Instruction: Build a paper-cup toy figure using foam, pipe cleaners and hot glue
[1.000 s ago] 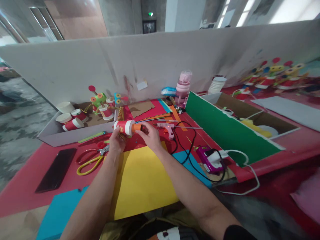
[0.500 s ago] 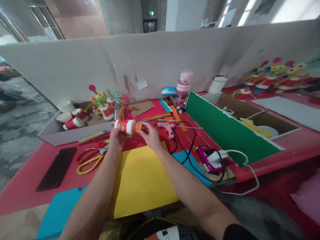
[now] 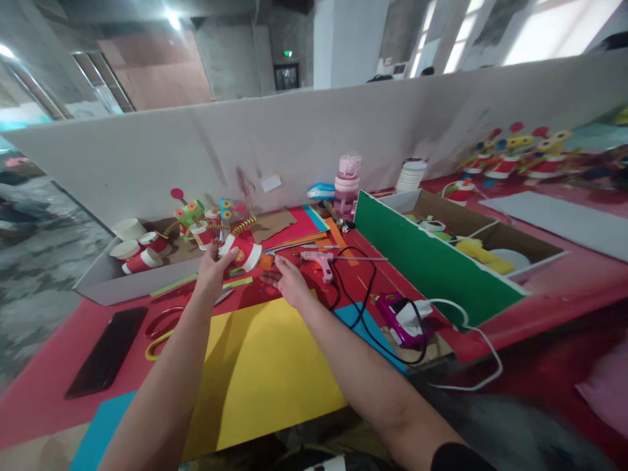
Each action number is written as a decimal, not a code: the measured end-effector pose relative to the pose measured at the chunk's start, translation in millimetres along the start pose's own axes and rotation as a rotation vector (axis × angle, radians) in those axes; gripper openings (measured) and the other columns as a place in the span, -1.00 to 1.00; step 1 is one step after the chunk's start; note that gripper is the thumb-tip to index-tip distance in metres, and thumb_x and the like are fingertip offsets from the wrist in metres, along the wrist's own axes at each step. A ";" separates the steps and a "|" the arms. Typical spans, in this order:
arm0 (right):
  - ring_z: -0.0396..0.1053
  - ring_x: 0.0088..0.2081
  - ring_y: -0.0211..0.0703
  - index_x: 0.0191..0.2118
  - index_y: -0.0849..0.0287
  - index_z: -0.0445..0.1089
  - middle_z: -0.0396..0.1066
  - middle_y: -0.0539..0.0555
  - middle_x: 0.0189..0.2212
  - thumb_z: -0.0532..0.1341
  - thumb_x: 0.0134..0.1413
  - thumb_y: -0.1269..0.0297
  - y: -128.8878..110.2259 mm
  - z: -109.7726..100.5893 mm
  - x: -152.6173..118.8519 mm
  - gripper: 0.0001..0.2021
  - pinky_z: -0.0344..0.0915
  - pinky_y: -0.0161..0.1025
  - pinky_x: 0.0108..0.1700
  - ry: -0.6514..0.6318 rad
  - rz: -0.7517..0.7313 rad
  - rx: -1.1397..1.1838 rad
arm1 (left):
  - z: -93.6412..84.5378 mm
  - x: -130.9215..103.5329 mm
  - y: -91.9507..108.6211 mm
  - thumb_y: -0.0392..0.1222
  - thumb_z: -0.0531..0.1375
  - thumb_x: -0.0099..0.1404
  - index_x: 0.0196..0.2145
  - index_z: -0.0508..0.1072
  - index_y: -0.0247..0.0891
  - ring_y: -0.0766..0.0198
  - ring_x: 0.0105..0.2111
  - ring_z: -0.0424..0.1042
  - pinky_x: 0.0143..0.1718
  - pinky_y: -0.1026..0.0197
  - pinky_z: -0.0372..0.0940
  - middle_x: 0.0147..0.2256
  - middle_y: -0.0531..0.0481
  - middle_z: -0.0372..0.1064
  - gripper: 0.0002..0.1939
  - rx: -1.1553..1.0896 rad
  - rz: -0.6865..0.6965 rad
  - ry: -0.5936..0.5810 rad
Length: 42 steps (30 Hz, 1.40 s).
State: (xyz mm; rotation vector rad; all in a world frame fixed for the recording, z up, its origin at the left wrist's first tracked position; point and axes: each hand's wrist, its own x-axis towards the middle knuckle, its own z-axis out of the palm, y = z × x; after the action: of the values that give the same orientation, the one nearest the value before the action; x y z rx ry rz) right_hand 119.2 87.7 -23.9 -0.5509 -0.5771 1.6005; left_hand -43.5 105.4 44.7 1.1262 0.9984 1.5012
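My left hand (image 3: 214, 263) is wrapped round a red and white paper cup (image 3: 244, 252), tilted so its white rim points right. Yellow coiled strips (image 3: 244, 226) stick up behind the cup. From the cup's right end an orange paper piece (image 3: 265, 261) juts out. Beside that piece is my right hand (image 3: 286, 277), its fingers apart and its palm partly turned up; its fingertips are close to the orange paper. A pink glue gun (image 3: 321, 261) lies just to the right. Below both hands is a yellow sheet (image 3: 265, 366).
A white box (image 3: 98, 288) with cups and paper figures stands at left. Scissors (image 3: 157, 337) and a black phone (image 3: 106, 352) lie left. At right are a green-sided box (image 3: 422, 261), a purple power block (image 3: 402, 324) with cables, and a pink bottle (image 3: 347, 186).
The cup has tilted, its orange end lower. My left hand has moved left over the scissors' tips. My right hand has let go of the orange paper and spread its fingers. The view has tipped up.
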 end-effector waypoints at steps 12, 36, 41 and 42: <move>0.50 -0.43 -0.26 -0.23 0.12 0.34 0.50 -0.06 -0.41 0.39 -0.08 0.23 -8.0 0.3 -0.9 -0.70 0.50 -0.27 -0.28 -0.046 0.002 0.075 | 6.5 -1.0 -2.0 -0.17 0.39 -0.01 -0.31 0.42 -0.28 0.32 -0.50 0.47 -0.50 0.32 0.40 -0.42 0.05 0.50 -0.68 -0.265 -0.106 0.048; 0.30 0.00 0.11 -0.15 0.21 0.41 0.39 0.27 -0.10 0.37 -0.08 0.09 -31.4 -16.7 -17.5 -0.60 0.22 -0.05 0.01 0.203 -0.282 -2.022 | -12.2 -24.2 -36.7 -0.14 0.10 0.32 -0.10 0.47 -0.22 0.18 -0.34 0.54 -0.33 0.12 0.48 -0.36 -0.04 0.54 -0.74 -0.862 -0.305 0.024; 0.32 0.01 0.04 -0.02 0.20 0.34 0.39 0.27 -0.07 0.19 0.13 0.02 -65.2 -28.2 -29.6 -0.59 0.23 -0.11 0.01 0.369 -0.433 -1.979 | -13.9 -25.6 -37.6 -0.16 0.08 0.33 -0.15 0.47 -0.21 0.20 -0.40 0.53 -0.32 0.12 0.49 -0.45 0.00 0.53 -0.78 -0.897 -0.324 0.035; 0.34 -0.01 0.04 -0.02 0.23 0.34 0.41 0.29 -0.09 0.14 0.18 0.05 -73.1 -33.7 -31.3 -0.61 0.25 -0.13 -0.02 0.464 -0.430 -1.968 | -13.9 -26.1 -38.0 -0.15 0.09 0.33 -0.15 0.46 -0.21 0.21 -0.41 0.53 -0.32 0.13 0.49 -0.46 0.01 0.53 -0.79 -0.901 -0.327 0.028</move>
State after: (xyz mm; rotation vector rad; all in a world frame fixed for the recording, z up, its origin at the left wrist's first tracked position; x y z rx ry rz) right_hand 199.3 64.8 -1.2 -1.9260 -1.6529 -0.0183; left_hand -46.0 86.3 0.6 0.2806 0.3887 1.4462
